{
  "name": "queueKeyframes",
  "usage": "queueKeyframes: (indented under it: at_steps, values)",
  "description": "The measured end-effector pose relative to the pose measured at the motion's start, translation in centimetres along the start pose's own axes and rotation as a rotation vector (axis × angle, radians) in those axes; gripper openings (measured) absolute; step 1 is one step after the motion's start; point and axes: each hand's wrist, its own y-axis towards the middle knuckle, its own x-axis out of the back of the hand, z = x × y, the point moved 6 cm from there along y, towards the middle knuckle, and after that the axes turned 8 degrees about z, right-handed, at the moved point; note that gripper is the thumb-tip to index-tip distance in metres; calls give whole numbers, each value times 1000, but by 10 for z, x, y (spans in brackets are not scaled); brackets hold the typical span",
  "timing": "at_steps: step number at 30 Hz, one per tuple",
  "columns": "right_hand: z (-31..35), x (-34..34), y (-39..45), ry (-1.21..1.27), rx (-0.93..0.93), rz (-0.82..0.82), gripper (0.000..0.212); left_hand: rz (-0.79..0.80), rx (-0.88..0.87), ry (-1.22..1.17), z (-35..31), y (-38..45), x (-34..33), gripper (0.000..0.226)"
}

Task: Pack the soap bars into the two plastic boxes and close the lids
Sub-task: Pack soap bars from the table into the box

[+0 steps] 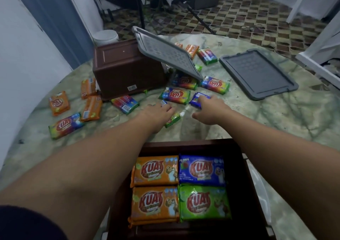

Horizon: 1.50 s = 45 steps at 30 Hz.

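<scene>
Packing underway: near box [184, 184] holds four soap bars; many lie loose on table [257, 122]. Second box [127, 68] tipped, both lids [257, 74] off. Left hand [158, 111] covers a bar, right hand [209, 109] grasps a blue bar [197, 98].

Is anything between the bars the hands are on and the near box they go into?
Nothing visible. The right hand holds a blue bar, the left hand rests on a green bar. Only bare table lies before the open box.
</scene>
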Motion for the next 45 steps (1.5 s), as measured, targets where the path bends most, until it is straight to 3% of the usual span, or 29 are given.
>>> queueKeyframes:
  at_steps: [4,9,14,18,22,26,35,39,45]
  values:
    - [-12,-6,22,-12,-55,-8,73,69,59,-155,9,2,3,80]
    - [-19,-18,33,-30,-77,17,99,171,128,-309,23,-1,-5,94]
    - [-16,-28,34,39,-145,33,93,149,192,-445,22,-8,-13,102]
    - [-6,-25,20,27,-90,52,83,79,233,-591,23,-18,-10,93]
    - [3,-16,-1,53,26,-28,81,-44,197,-697,26,-35,5,92]
    - [17,9,-36,4,158,-248,83,-255,209,-738,28,-67,30,68]
    - [29,22,-137,207,310,-543,74,-484,194,-601,3,-161,59,76]
    - [23,-1,-180,254,378,-538,76,-510,155,-559,-25,-202,43,83]
    - [10,-45,-225,131,494,-389,75,-359,5,-555,-67,-233,-7,88]
